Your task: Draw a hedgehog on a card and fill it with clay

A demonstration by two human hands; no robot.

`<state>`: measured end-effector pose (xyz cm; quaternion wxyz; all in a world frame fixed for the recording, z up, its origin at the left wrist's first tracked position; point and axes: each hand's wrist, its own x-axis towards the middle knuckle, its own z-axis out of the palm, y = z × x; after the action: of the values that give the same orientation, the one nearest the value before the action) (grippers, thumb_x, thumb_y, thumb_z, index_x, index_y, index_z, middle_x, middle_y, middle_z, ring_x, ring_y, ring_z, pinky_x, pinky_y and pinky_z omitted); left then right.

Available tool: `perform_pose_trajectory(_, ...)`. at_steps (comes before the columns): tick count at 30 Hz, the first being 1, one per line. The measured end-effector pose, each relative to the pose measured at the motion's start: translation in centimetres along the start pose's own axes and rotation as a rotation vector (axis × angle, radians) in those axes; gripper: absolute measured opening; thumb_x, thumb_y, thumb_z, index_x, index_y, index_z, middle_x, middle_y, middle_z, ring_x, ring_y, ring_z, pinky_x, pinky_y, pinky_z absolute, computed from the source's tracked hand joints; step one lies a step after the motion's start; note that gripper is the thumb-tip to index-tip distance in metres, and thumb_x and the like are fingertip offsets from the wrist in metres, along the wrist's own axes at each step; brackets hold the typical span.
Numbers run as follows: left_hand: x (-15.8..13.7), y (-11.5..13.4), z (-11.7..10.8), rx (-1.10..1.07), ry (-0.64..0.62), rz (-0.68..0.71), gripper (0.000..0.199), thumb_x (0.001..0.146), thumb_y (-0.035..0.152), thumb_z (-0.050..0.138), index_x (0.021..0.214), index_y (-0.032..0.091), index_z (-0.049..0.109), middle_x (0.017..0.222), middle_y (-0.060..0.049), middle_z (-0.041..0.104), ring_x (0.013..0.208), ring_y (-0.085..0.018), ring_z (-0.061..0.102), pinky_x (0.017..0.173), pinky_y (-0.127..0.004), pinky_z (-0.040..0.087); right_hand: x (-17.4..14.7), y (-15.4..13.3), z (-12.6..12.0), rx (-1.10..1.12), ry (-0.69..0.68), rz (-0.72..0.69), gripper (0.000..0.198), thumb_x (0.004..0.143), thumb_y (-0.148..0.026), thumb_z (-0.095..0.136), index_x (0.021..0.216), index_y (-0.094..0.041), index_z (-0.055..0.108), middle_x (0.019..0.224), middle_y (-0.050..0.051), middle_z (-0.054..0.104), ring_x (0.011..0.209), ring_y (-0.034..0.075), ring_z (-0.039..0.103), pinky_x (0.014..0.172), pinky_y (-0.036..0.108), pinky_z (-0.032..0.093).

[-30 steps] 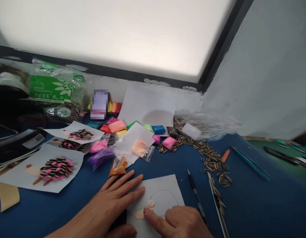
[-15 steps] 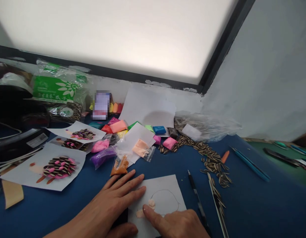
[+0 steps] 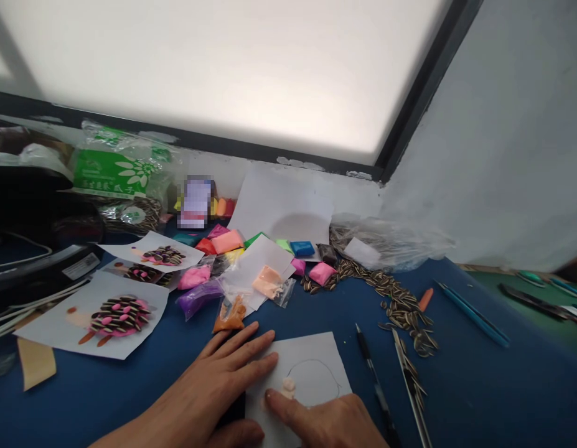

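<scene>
A smooth blue surface (image 3: 475, 386) carries a mix of dry, soft and glossy stuff: striped, pointed sunflower seeds (image 3: 400, 298) spill in a curving trail from a crinkled clear bag (image 3: 400, 242), and puffy little clay packets (image 3: 227, 241) in pink, red, green and blue lie heaped toward the back. Nearer, a crumpled plastic pouch (image 3: 229, 314) holds lumpy orange clay, a purple pouch (image 3: 199, 297) lies slumped beside it, and a squarish peach block (image 3: 268, 281) sits on loose white paper. At the left, a flat printed sheet (image 3: 115, 317) shows a hedgehog with a seed-striped back and pink dots. A slim black pen (image 3: 372, 370) and a straight silvery tool (image 3: 412, 386) lie to the right of the drawing paper (image 3: 316, 348). That paper is at the front of the surface, between the hands, matte and white with a thin, rounded outline; pale, soft clay (image 3: 289, 387) sits at the outline's left end in small rounded lobes. The left hand (image 3: 227, 379) is spread flat over the paper's left edge, grasping nothing. The right hand (image 3: 332, 420) points its index finger down beside the clay, other fingers curled; whether they enclose anything cannot be told.
</scene>
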<state>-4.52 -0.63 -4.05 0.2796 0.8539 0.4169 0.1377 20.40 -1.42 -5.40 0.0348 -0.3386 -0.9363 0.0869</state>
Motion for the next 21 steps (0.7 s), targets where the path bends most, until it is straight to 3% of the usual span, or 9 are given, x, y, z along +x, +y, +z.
perform_pose_trajectory(5,0.2,-0.6,0.4,0.019,-0.010,0.008,0.076,0.087,0.030,0.080,0.155,0.041,0.046,0.166,0.000,0.038,0.154,-0.039,0.029,0.122,-0.067,0.023,0.8,-0.6,-1.5,0.100,-0.138,0.082,0.057,0.073,-0.019,0.072,0.130,-0.022,0.069,0.059,-0.001,0.071,0.047,0.015,0.058,0.040,0.024,0.014)
perform_pose_trajectory(14,0.4,-0.5,0.5,0.012,0.005,-0.009,0.078,0.085,0.029,0.083,0.153,0.042,0.048,0.165,0.001,0.039,0.154,-0.038,0.028,0.122,-0.066,0.025,0.5,-0.2,-0.7,0.045,-0.046,0.007,0.051,0.075,-0.018,0.066,0.126,-0.021,0.071,0.056,0.000,0.068,0.043,0.015,0.050,0.040,0.026,0.011)
perform_pose_trajectory(18,0.4,-0.6,0.5,0.007,-0.010,-0.008,0.078,0.085,0.030,0.082,0.154,0.042,0.047,0.166,0.000,0.037,0.154,-0.039,0.028,0.122,-0.066,0.025,0.9,-0.5,-1.6,0.123,-0.135,0.064,0.065,0.069,-0.017,0.071,0.134,-0.024,0.067,0.059,-0.002,0.069,0.047,0.015,0.054,0.041,0.023,0.014)
perform_pose_trajectory(21,0.3,-0.7,0.7,0.007,0.016,-0.007,0.080,0.084,0.028,0.083,0.154,0.044,0.046,0.166,0.002,0.035,0.154,-0.038,0.026,0.122,-0.065,0.024,1.2,-0.6,-2.1,0.096,-0.201,0.086,0.058,0.073,-0.022,0.074,0.130,-0.028,0.070,0.057,-0.003,0.067,0.046,0.014,0.051,0.040,0.023,0.012)
